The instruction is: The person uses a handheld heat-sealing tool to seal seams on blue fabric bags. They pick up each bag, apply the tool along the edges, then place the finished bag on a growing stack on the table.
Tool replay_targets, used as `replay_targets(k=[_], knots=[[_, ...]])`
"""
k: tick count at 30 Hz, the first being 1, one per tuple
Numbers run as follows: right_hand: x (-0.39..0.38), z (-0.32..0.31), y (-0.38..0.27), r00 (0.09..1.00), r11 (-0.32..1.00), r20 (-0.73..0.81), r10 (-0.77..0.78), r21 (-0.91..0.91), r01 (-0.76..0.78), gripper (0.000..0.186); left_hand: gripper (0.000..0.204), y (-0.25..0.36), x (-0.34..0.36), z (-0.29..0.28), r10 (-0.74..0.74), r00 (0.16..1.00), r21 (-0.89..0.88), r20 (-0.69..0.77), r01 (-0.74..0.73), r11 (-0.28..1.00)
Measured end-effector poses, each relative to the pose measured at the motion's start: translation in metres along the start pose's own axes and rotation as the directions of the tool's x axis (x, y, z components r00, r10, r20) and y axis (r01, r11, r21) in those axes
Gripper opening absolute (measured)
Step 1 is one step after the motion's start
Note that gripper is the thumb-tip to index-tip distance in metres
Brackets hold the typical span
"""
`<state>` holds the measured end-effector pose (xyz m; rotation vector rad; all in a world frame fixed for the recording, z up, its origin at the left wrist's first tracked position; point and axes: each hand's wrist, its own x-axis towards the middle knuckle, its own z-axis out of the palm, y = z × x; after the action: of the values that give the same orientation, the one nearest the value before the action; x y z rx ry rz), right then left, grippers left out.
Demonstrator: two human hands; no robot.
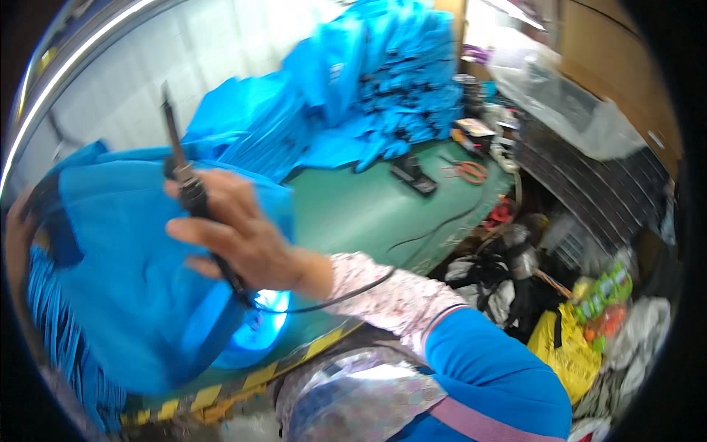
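My right hand (254, 239) is closed around the black handle of a soldering iron (193, 195), whose thin dark tip points up and away. Its black cord (342, 298) trails back over my patterned sleeve. In front of it hangs a blue fabric bag (140, 258), spread wide and partly behind the iron. At the far left rim, my left hand (18, 225) grips the bag's edge; most of its fingers are hidden or distorted there. A bright light glows on blue fabric (258, 335) just below my right hand.
A green table (346, 214) bears a tall heap of blue bags (398, 81) at the back. Orange-handled scissors (471, 172) and a black stand-like object (412, 175) lie toward the right. Yellow-black tape (236, 381) marks the near edge. Bags and scraps, including a yellow bag (563, 353), crowd the right.
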<state>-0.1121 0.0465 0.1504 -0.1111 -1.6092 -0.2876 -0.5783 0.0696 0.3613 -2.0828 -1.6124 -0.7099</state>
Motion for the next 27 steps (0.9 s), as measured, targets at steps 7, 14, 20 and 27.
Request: replay_targets(k=[7, 14, 20, 27], knots=[[-0.039, 0.020, 0.011, 0.953, 0.956, 0.111, 0.283, 0.041, -0.289, 0.062, 0.033, 0.160, 0.003, 0.148, 0.197, 0.950, -0.242, -0.241, -0.255, 0.936], [-0.090, 0.021, 0.007, 0.882, 0.874, 0.210, 0.422, 0.163, -0.458, 0.076, 0.026, 0.275, -0.193, 0.160, 0.621, 0.477, -0.779, 0.622, 0.294, 0.554], [-0.102, 0.052, -0.047, 0.846, 0.894, 0.451, 0.285, 0.194, -0.405, 0.062, 0.038, 0.241, -0.359, 0.245, 0.006, 0.300, -0.270, 0.954, 0.868, -0.416], [-0.145, 0.089, -0.082, 0.643, 0.938, 0.751, 0.150, 0.099, -0.333, 0.054, 0.016, 0.251, -0.352, 0.257, -0.454, 0.594, -0.733, 0.665, 0.401, -0.549]])
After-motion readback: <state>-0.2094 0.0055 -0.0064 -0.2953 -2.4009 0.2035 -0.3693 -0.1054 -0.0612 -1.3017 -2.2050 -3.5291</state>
